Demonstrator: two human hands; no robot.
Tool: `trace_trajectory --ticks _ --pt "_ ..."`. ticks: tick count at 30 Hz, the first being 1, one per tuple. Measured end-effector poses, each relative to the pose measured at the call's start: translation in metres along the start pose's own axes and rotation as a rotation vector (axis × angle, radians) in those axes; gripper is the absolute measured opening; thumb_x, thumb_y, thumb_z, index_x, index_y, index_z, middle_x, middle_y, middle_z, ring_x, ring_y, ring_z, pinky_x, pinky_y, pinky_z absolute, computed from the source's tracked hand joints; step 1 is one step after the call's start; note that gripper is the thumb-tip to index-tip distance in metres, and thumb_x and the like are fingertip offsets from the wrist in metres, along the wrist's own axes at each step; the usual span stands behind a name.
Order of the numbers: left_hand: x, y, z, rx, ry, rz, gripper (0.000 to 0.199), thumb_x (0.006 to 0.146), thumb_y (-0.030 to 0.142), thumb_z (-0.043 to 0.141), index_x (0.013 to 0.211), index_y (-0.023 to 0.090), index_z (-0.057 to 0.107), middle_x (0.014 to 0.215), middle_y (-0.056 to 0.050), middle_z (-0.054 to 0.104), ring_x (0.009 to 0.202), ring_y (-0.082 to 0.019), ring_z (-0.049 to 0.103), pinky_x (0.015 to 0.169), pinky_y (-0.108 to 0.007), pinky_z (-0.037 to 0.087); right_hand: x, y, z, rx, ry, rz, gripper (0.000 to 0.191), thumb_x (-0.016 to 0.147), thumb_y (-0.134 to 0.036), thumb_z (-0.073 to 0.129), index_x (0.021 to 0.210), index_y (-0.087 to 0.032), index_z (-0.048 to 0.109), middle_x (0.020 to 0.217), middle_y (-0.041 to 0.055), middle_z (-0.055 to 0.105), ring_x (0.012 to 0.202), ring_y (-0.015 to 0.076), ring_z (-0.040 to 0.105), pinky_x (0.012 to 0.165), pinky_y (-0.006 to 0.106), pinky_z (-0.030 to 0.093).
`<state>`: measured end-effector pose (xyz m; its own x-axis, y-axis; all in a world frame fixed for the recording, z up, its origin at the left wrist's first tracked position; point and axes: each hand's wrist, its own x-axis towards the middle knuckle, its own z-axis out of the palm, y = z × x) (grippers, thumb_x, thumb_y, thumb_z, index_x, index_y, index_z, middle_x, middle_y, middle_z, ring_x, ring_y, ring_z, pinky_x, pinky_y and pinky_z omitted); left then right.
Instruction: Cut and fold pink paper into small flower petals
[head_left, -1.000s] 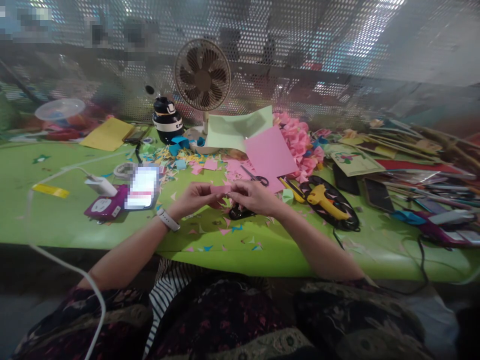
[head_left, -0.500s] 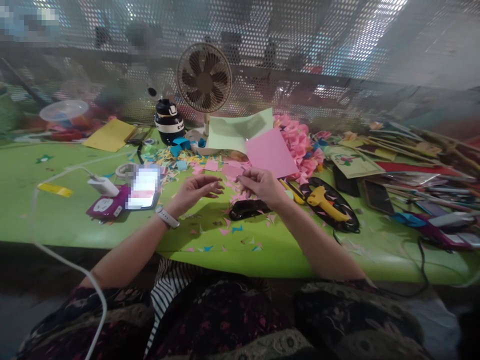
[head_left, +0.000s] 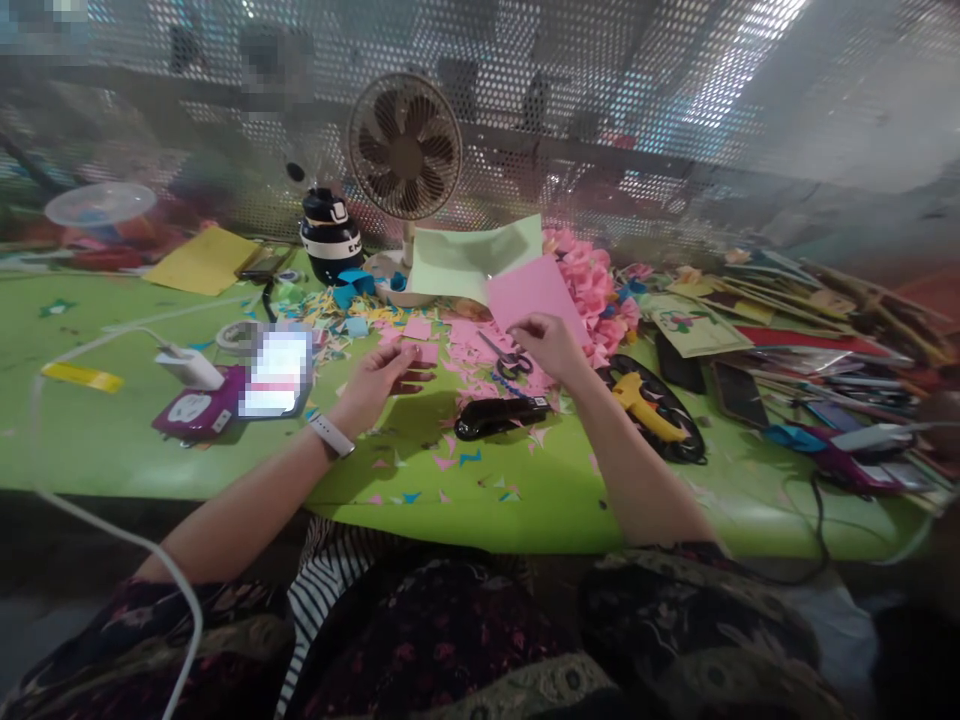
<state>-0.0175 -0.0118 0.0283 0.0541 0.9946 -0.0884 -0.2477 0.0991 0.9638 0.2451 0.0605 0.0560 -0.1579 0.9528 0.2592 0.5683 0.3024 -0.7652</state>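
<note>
My left hand (head_left: 375, 383), a pale watch on its wrist, pinches a small piece of pink paper (head_left: 427, 353) between thumb and forefinger; its other fingers are spread. My right hand (head_left: 553, 348) hovers by the lower edge of a larger pink sheet (head_left: 536, 290), fingers loosely bent and apart, with nothing visible in them. Just below its fingertips, dark-handled scissors (head_left: 513, 362) lie on pink paper scraps (head_left: 465, 345). A black stapler (head_left: 499, 415) rests on the green table between my forearms.
A lit phone (head_left: 277, 370) and a purple power bank (head_left: 202, 405) lie left. Behind stand a fan (head_left: 406, 150), a dark bottle (head_left: 330, 240) and pink paper flowers (head_left: 589, 275). A yellow glue gun (head_left: 649, 410) lies right, near sticks and phones. A white cable (head_left: 112, 520) hangs over the front edge.
My hands have moved apart: the right one shifted right, uncovering the scissors and the stapler's end. The small pink piece now shows clearly in my left hand. The view has shifted slightly.
</note>
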Motion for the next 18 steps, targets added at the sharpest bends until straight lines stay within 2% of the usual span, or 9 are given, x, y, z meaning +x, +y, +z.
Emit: trace_trajectory --ticks 4,9,14,18 --pt "0.001 -0.001 0.001 0.017 0.009 -0.019 0.021 0.081 0.035 0.073 0.087 0.016 0.065 0.093 -0.007 0.076 0.076 -0.015 0.074 0.063 -0.023 0.055 0.013 0.013 0.008 -0.32 -0.158 -0.013 0.015 0.082 -0.02 0.059 0.09 -0.014 0.07 0.091 0.008 0.073 0.08 0.0183 0.065 0.072 0.028 0.047" --pt "0.003 -0.005 -0.001 0.038 0.007 -0.012 0.023 0.08 0.035 0.074 0.088 0.015 0.065 0.092 -0.007 0.075 0.079 -0.017 0.074 0.067 -0.026 0.057 0.028 0.002 0.03 -0.749 -0.353 -0.05 0.022 0.084 -0.021 0.058 0.1 -0.013 0.07 0.107 0.0137 0.073 0.093 0.0231 0.066 0.073 0.028 0.046" --pt "0.007 -0.007 -0.005 0.025 -0.004 0.009 0.019 0.08 0.03 0.073 0.088 0.015 0.064 0.092 -0.006 0.075 0.078 -0.015 0.073 0.066 -0.024 0.057 0.039 -0.007 0.041 -0.864 -0.403 -0.024 0.025 0.079 -0.018 0.063 0.101 -0.008 0.07 0.104 0.0213 0.072 0.092 0.03 0.068 0.072 0.031 0.046" --pt "0.007 -0.006 -0.004 0.004 -0.007 0.004 0.018 0.08 0.026 0.073 0.09 0.016 0.063 0.088 -0.005 0.074 0.076 -0.014 0.072 0.064 -0.022 0.057 0.039 -0.007 0.045 -0.911 -0.409 -0.023 0.026 0.084 -0.019 0.059 0.104 -0.007 0.07 0.109 0.0249 0.071 0.101 0.0334 0.067 0.079 0.034 0.047"
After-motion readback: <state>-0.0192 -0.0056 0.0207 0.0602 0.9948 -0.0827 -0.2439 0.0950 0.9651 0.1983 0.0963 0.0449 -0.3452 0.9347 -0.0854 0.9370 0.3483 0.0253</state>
